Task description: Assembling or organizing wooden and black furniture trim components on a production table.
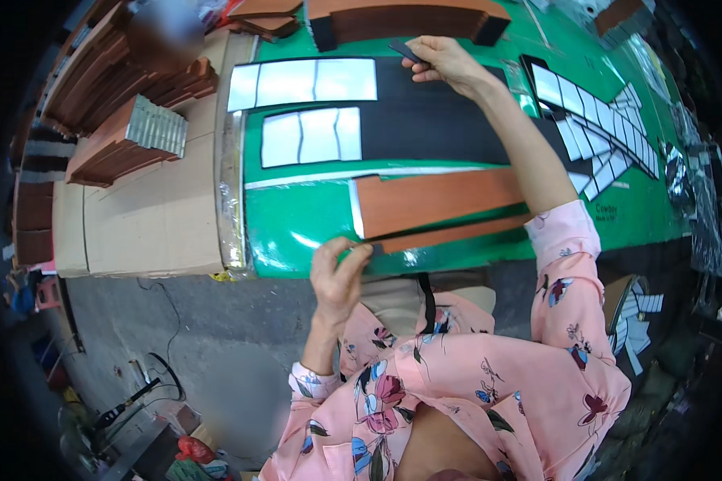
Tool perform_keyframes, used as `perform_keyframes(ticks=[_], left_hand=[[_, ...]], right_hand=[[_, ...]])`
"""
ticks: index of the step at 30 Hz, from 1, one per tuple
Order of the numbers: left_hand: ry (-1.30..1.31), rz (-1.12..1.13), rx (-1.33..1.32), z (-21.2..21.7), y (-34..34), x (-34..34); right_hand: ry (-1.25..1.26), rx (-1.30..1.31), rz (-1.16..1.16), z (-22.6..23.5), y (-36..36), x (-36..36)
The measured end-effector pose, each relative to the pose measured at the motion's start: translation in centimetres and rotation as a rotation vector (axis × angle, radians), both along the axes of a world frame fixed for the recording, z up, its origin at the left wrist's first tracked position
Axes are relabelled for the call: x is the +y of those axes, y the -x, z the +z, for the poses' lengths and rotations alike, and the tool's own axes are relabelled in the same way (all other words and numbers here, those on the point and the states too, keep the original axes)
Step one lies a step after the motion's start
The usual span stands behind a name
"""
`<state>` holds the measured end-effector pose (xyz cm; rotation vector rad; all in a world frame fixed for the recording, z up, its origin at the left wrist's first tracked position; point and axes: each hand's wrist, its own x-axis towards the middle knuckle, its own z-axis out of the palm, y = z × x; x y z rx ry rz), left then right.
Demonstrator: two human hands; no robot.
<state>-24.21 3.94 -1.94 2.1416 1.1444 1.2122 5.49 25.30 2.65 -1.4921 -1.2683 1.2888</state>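
Observation:
My left hand (341,276) is closed at the near left end of a long, narrow brown strip (441,235), thumb and fingers pinching its dark tip. Just beyond the strip lies a wider brown board (437,200) with a pale left edge and a notch at its top left corner. Across the table my right hand (445,64) pinches a small dark flat piece (407,51) between thumb and fingers. It hovers over or rests by the black sheet (449,124), beside white strips (305,83) with dark dividing lines. My right forearm crosses above the right end of the boards.
A green mat (297,240) covers the table. Curved brown panels (409,20) stand at the far edge. Black-and-white strips (598,120) lie in a loose pile at the right. On cardboard (152,224) at the left sits a stack of brown boards (124,144).

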Motion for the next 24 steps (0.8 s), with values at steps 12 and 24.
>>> perform_keyframes(ticks=[12,24], left_hand=[[-0.041,0.093,0.327,3.4,1.8,0.2],[-0.036,-0.225,0.223,3.3,-19.9,-3.5]], right_hand=[[-0.032,0.029,0.054,3.5,-11.1,-25.0],[-0.337,-0.448,-0.099,0.4,-10.4,-32.3]])
